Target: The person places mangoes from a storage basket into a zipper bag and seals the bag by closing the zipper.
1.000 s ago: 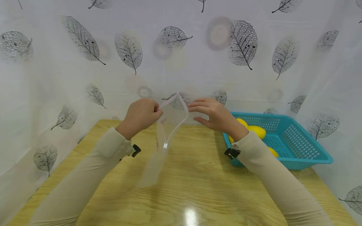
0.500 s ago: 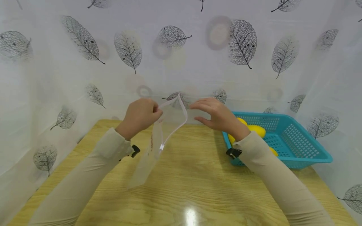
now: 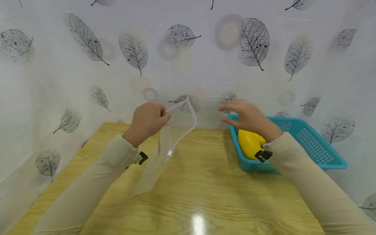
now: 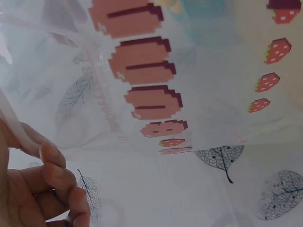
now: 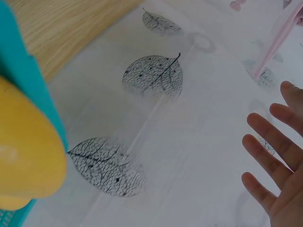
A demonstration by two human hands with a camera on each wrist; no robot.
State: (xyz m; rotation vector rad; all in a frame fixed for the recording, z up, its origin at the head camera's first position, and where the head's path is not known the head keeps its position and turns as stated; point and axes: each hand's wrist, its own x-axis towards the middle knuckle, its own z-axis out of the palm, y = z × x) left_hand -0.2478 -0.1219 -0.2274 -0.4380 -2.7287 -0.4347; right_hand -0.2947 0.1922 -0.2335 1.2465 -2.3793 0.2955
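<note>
My left hand (image 3: 149, 120) pinches the top edge of a clear zip bag (image 3: 152, 173) with a pale pink zip rim. The bag's mouth gapes, and a white slider (image 3: 169, 153) sits at its near end. Pink and strawberry pixel prints show on the bag (image 4: 213, 94) in the left wrist view. To the right of the bag, my right hand (image 3: 248, 115) is in the air with fingers extended, holding nothing. Its wrist overlaps a turquoise basket (image 3: 335, 156) in the head view. Smooth yellow oval fruits (image 3: 248, 143) lie in that basket, partly hidden by my forearm.
The basket stands at the right side of a wooden table (image 3: 205, 186). A whitish curtain (image 3: 199, 71) with dark leaf prints hangs behind the table and along both sides. A dark strap piece (image 3: 263, 155) sits at my right wrist.
My right hand has moved away from the bag's rim, rightward toward the basket. The bag's lower end has swung left, while my left hand keeps its grip in nearly the same place.
</note>
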